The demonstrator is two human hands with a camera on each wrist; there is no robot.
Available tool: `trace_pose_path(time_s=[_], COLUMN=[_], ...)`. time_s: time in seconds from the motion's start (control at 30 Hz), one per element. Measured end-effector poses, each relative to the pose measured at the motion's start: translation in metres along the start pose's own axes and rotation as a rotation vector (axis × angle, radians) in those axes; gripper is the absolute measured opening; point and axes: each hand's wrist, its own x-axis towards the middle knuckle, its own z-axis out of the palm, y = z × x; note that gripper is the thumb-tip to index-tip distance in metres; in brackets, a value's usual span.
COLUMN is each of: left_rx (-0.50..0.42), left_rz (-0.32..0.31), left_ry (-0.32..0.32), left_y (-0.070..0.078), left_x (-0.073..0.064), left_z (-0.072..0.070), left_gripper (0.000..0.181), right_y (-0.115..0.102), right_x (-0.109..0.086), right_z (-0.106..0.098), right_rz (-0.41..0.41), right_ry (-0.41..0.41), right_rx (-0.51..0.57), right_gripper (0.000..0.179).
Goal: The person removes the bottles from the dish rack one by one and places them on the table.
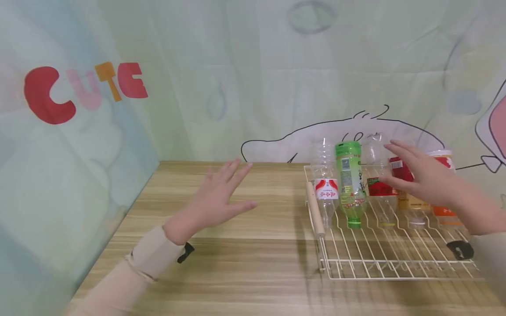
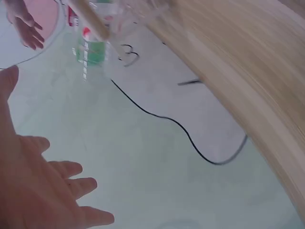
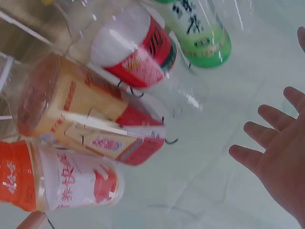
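Here the left grip (image 1: pixel 211 202) hovers outstretched, right grip (image 1: pixel 432 182) likewise near bottles (image 1: pixel 349 184).

The bare left hand (image 1: pixel 210 204) and bare right hand (image 1: pixel 431 182) were raised, fingers (image 1: pixel 239 178) outstretched, thumbs (image 1: pixel 243 207) spread, below pale fabric sleeves (image 1: pixel 138 270).

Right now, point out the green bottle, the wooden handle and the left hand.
Green bottle (image 1: pixel 350 182): head view, on the middle of its body.
Wooden handle (image 1: pixel 315 208): head view, halfway along its length.
Left hand (image 1: pixel 211 201): head view, on the middle of the hand.
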Motion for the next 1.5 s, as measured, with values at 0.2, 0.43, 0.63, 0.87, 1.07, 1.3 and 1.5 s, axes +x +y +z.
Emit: trace_pose_path(time_s=[0.2, 0.43, 0.63, 0.87, 1.07, 1.3, 1.5], left_rx=[-0.211, -0.347, -0.402, -0.507, -0.503, -0.390, -0.372], left_rz=[0.026, 0.095, 0.127, 0.155, 0.165, 0.168, 0.166], left_ry=[0.047, 0.026, 0.004, -0.097, -0.143, -0.133, -0.107], left_y=[0.026, 0.067, 0.097, 0.122, 0.134, 0.139, 0.138], left_x=[-0.001, 0.000, -0.001, -0.002, -0.003, -0.007, -0.007], left_z=[0.011, 0.033, 0.055, 0.077, 0.092, 0.104, 0.109], left_gripper=[0.086, 0.088, 0.091, 0.091, 0.091, 0.094, 0.097], right_y=[0.029, 0.060, 0.084, 0.117, 0.148, 0.145, 0.148], right_x=[0.004, 0.004, 0.003, -0.002, -0.008, -0.019, -0.023], right_z=[-0.011, -0.019, -0.019, -0.009, 0.007, 0.010, 0.017], right_rz=[0.076, 0.249, 0.351, 0.478, 0.565, 0.648, 0.676], right_ry=[0.081, 0.122, 0.159, 0.141, 0.108, 0.021, -0.022], right_rx=[0.059, 0.157, 0.110, 0.179, 0.238, 0.283, 0.309], right_gripper=[0.081, 0.080, 0.081, 0.087, 0.096, 0.102, 0.105])
